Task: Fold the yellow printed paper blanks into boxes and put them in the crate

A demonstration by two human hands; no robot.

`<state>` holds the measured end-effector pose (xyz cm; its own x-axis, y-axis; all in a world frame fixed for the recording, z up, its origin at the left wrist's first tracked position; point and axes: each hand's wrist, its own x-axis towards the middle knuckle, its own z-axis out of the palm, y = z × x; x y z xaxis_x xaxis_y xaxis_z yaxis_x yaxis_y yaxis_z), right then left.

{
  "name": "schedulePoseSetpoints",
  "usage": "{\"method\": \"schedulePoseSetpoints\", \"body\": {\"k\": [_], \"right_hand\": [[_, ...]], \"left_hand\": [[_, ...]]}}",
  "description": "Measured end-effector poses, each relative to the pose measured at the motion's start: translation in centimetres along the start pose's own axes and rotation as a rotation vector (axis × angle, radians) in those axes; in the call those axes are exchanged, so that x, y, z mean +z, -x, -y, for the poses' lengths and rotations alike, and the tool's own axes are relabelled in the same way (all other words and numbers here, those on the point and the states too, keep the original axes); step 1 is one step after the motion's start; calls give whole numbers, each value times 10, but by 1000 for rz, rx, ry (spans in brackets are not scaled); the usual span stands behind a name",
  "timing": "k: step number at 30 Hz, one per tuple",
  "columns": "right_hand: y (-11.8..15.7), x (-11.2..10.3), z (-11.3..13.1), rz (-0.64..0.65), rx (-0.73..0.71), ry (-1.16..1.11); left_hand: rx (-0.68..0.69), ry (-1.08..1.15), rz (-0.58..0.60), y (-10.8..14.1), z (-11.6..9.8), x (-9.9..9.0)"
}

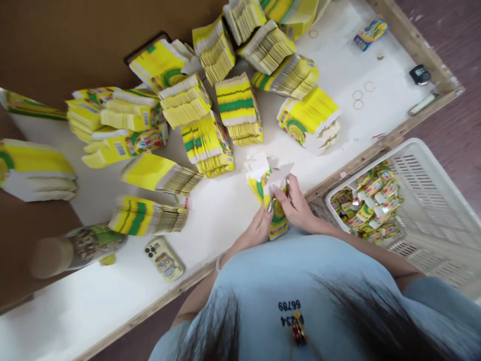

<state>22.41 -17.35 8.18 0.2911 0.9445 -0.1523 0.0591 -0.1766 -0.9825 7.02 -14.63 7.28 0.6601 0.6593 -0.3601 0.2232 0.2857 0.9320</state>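
Note:
Close to my body, at the table's front edge, my left hand [260,224] and my right hand [295,204] are side by side on yellow-and-green printed card. My right thumb and fingers pinch a carton piece [280,178] whose pale inner side faces up. The fingers of my left hand are closed on the lower left part of the yellow card [256,186]. More printed card [278,220] shows below and between the hands. Beyond them, bundles of flat yellow cartons [238,108] lie on the white table [221,200].
A white plastic basket [432,175] holding small folded cartons [372,200] stands at the right. A phone [164,258] and a jar [78,248] lie at the left. A blue box [372,33], rubber bands and a dark small object [420,74] are at the far right.

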Motion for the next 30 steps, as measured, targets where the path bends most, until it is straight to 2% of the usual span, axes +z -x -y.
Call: {"method": "schedulePoseSetpoints", "body": {"k": [3, 8, 11, 13, 16, 19, 21, 23, 25, 27, 30], "right_hand": [[0, 0, 4, -27, -20, -11], [4, -4, 3, -67, -20, -27], [3, -5, -1, -115, -1, -17], [0, -3, -1, -103, -2, -26], [-1, -1, 0, -78, -18, -117], [4, -2, -2, -132, -31, -217], [10, -6, -4, -179, -46, -182], [13, -11, -5, -196, -65, -103], [13, -16, -5, -140, -59, -87], [10, -23, -4, -19, -8, -145], [3, -31, -3, 137, 89, -186]], "left_hand": [[25, 95, 47, -3, -5, -3], [-90, 253, 116, -5, -24, -13], [-129, 348, 68, -8, -28, -14], [-126, 370, 17, -10, -28, -12], [-73, 387, -81, -10, -25, -9], [2, 377, -167, -4, -18, -6], [32, 340, -175, 0, -14, -7], [38, 307, -126, 3, -11, -9], [26, 299, -41, 3, -10, -14], [10, 296, 44, 2, -11, -18], [35, 222, 87, -3, -13, -22]]}}
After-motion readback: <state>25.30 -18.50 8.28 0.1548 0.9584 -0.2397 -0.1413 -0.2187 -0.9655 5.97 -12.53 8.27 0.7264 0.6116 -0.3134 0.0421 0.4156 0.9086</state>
